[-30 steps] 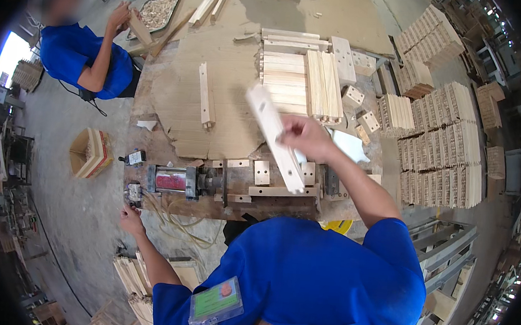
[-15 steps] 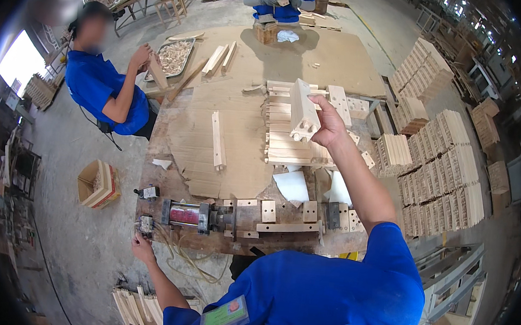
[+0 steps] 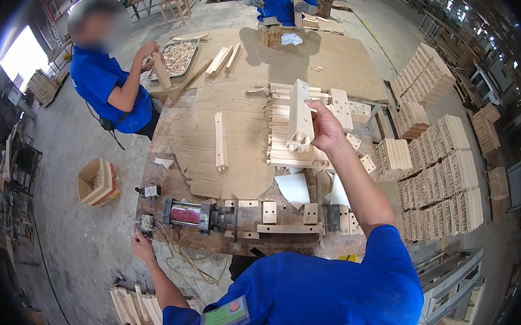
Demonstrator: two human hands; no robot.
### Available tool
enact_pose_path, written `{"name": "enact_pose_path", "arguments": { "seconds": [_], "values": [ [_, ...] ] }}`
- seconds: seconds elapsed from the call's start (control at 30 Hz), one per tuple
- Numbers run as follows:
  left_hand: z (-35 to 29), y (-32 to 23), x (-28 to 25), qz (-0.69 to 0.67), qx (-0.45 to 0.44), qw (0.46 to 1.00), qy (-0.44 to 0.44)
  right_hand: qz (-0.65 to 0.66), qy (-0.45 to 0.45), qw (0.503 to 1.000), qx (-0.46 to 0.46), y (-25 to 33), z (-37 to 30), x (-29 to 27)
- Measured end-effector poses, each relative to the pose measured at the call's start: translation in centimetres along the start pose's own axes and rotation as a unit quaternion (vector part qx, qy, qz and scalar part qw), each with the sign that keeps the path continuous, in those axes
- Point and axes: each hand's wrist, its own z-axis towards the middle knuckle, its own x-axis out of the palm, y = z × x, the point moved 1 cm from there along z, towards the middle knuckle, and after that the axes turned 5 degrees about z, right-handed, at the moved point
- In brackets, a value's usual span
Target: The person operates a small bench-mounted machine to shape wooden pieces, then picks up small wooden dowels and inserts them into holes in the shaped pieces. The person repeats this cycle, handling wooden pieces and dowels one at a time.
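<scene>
In my right hand (image 3: 327, 126) are wooden rails with dowel pins (image 3: 300, 116), gripped along their right side between thumb and fingers. They are held up over a stack of similar wooden strips (image 3: 279, 131), dowel ends toward me. My left hand (image 3: 143, 246) is at the table's left front edge, its fingers closed at a small valve (image 3: 146, 223); the exact hold is partly hidden. Right of that valve lies a pneumatic cylinder (image 3: 185, 213), in line with wooden stop blocks (image 3: 269, 212) and a long wooden bar (image 3: 288, 228).
A co-worker (image 3: 112, 86) at the left handles a wooden piece by a tray of dowels (image 3: 176, 58); another (image 3: 281, 1) stands across the table. One strip pair (image 3: 221, 141) lies on cardboard (image 3: 245, 167). Stacked wood (image 3: 444, 175) stands right, a carton (image 3: 99, 182) left, hoses (image 3: 188, 266) below.
The rails in my right hand have tipped slightly, their dowel ends now a little lower. Across the table, the co-worker's gloved hands have moved apart. My left hand stays at the valve.
</scene>
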Motion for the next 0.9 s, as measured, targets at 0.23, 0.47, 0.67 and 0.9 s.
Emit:
{"name": "enact_pose_path", "arguments": {
  "seconds": [0.23,0.47,0.67,0.9],
  "values": [
    [0.1,0.1,0.0,-0.013,-0.003,1.0,0.002,-0.017,0.011,1.0,-0.018,-0.4,0.2,0.0],
    [0.1,0.1,-0.3,0.002,0.007,1.0,0.005,-0.14,0.013,0.985,-0.099,-0.9,-0.2,-0.3],
    [0.3,-0.1,0.0,-0.023,0.014,1.0,-0.015,-0.4,0.05,0.797,-0.449,-2.9,-2.2,0.0],
    [0.6,0.6,-0.1,0.016,0.03,0.999,-0.014,-0.488,0.072,0.665,-0.561,-3.2,-4.2,0.8]
  ]
}}
